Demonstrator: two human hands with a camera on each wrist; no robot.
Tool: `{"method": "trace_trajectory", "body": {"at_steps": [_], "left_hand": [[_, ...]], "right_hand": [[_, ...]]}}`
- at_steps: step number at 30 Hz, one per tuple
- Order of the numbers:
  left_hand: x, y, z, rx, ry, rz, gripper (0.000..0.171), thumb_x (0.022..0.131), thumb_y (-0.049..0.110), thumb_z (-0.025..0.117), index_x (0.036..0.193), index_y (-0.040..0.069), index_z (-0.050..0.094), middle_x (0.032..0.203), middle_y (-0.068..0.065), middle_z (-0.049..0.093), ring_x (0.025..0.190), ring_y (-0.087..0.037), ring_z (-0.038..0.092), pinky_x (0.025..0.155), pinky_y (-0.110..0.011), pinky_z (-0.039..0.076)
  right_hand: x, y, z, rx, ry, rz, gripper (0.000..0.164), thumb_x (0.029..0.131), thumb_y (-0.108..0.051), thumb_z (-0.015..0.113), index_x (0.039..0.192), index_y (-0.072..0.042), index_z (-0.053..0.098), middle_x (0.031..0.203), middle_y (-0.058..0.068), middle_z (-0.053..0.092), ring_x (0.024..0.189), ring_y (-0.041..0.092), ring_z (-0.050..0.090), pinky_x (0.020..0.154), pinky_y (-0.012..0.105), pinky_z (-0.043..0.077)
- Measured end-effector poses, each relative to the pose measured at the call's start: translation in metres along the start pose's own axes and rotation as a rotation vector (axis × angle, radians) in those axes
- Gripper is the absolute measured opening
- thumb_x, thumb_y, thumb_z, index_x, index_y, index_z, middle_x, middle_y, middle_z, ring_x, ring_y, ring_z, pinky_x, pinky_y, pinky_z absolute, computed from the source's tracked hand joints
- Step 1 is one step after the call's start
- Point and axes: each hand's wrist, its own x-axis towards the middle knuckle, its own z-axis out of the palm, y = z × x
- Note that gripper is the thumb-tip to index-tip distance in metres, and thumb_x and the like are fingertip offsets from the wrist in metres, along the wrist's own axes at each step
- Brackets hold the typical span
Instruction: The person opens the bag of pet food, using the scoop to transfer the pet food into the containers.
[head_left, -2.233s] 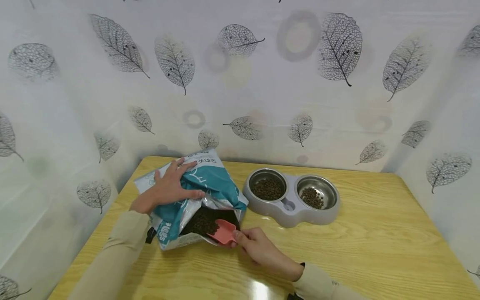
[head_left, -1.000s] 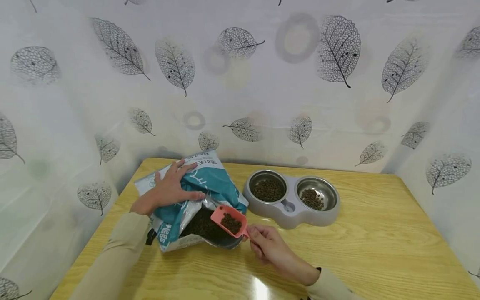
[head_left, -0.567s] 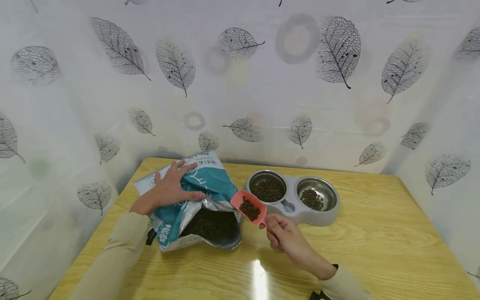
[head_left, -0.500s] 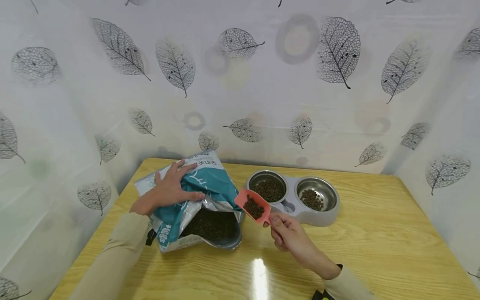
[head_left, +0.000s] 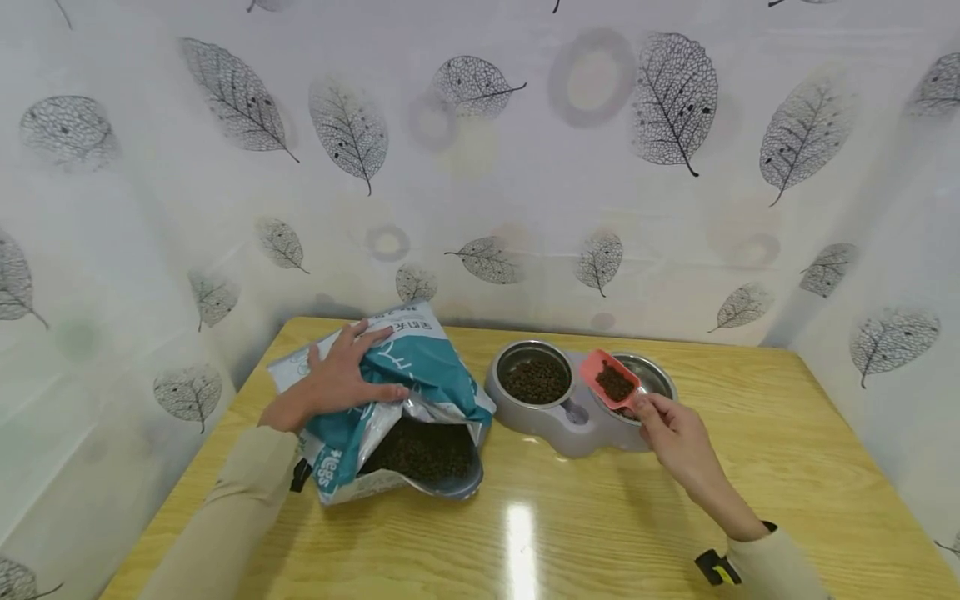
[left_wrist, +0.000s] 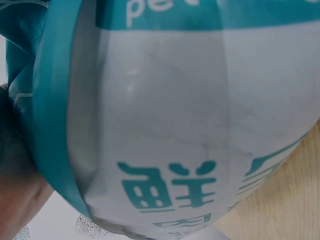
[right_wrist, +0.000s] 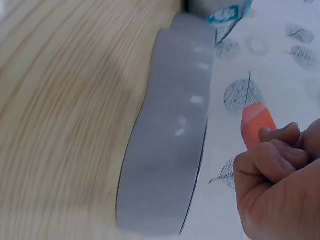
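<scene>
Above the table (head_left: 787, 467), head view: one red scoop (head_left: 592, 365), loaded with brown kibble (head_left: 615, 385). Its handle is pinched by the fingers of the right hand (head_left: 678, 442), by far the nearer hand. Its long axis is laid from those fingers leftward and away from the person; the blade is held over the right bowl (head_left: 654, 377), lip pointed toward the gap between the bowls. Right bowl: steel, largely masked by the scoop; some kibble glimpsed beneath, quantity not determinable. Left bowl (head_left: 516, 362): steel, its floor covered with kibble. Both are seated in one grey stand (head_left: 525, 419). Left of the stand, one teal-and-white bag (head_left: 427, 367), mouth opened toward the person, kibble visible inside. On its upper side is rested the left hand (head_left: 337, 375), fingers spread wide, nothing gripped.

Left wrist view: most of the field is filled by the bag's printed wall; the hand is seen only in part, its fingers not shown.

Right wrist view: the stand is shown side-on; the scoop, held in curled fingers, is seen apart from it, leaf-printed sheet (right_wrist: 280, 75) visible between.
</scene>
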Motion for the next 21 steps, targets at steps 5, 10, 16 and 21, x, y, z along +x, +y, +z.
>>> {"method": "trace_trajectory", "body": {"at_steps": [5, 10, 16, 21], "left_hand": [[-0.001, 0.000, -0.001, -0.007, 0.006, 0.002, 0.105, 0.080, 0.071, 0.072, 0.164, 0.028, 0.026, 0.171, -0.021, 0.005, 0.155, -0.053, 0.012, 0.110, -0.085, -0.009], [-0.002, 0.000, -0.001, -0.012, 0.005, -0.002, 0.105, 0.080, 0.071, 0.073, 0.164, 0.028, 0.026, 0.171, -0.021, 0.005, 0.154, -0.053, 0.013, 0.110, -0.085, -0.009], [-0.002, 0.000, -0.001, -0.012, 0.005, -0.001, 0.105, 0.080, 0.071, 0.073, 0.164, 0.028, 0.026, 0.171, -0.021, 0.005, 0.154, -0.054, 0.013, 0.110, -0.085, -0.009], [-0.001, 0.000, 0.000, -0.006, 0.003, -0.004, 0.105, 0.080, 0.071, 0.072, 0.164, 0.028, 0.025, 0.172, -0.020, 0.005, 0.155, -0.053, 0.012, 0.110, -0.085, -0.009]], "right_hand": [[-0.001, 0.016, -0.016, -0.196, 0.076, -0.018, 0.045, 0.111, -0.035, 0.043, 0.113, 0.002, 0.070, 0.064, 0.005, 0.059, 0.051, 0.008, 0.044, 0.052, 0.027, 0.037], [-0.002, 0.029, -0.021, -0.341, 0.182, -0.126, 0.037, 0.110, -0.023, 0.048, 0.115, 0.007, 0.070, 0.074, 0.013, 0.070, 0.051, 0.002, 0.042, 0.051, 0.025, 0.035], [0.002, 0.041, -0.018, -0.500, 0.301, -0.353, 0.016, 0.101, -0.007, 0.063, 0.100, 0.007, 0.070, 0.055, -0.002, 0.049, 0.045, -0.003, 0.024, 0.044, 0.022, 0.024], [0.003, 0.043, -0.015, -0.590, 0.327, -0.385, 0.017, 0.099, -0.009, 0.067, 0.085, 0.000, 0.064, 0.052, -0.005, 0.038, 0.045, 0.001, 0.023, 0.045, 0.020, 0.020]]}}
